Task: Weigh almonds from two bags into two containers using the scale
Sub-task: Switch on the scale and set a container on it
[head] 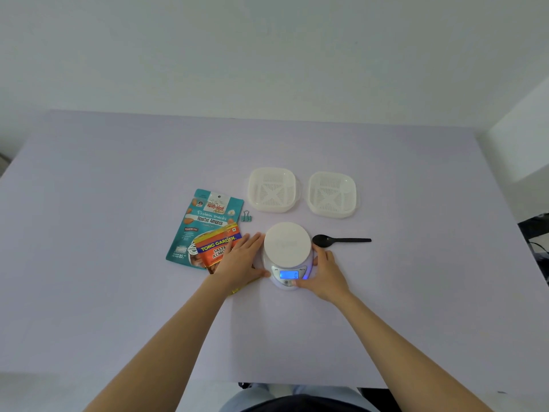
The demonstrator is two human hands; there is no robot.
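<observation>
L hand (pixel 240 260) is laid flat, fingers straight, against the left side of the scale (pixel 286 248) and over the orange bag (pixel 218 248). R hand (pixel 326 275) is curled round the right side, thumb by the lit display, which reads 0. Only setup is done. Teal bag (pixel 205 218) lies under the orange one. Both containers (pixel 271 188) (pixel 331 193) sit empty behind the scale, spoon (pixel 341 240) beside it. No almonds weighed yet.

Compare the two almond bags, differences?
The teal bag is larger and lies underneath; the orange bag is smaller and overlaps its lower right. The teal bag reads Roasted Almonds, the orange bag Tong Garden. The left hand, beside the scale, covers part of the orange bag only. Both lie flat, label up.
</observation>
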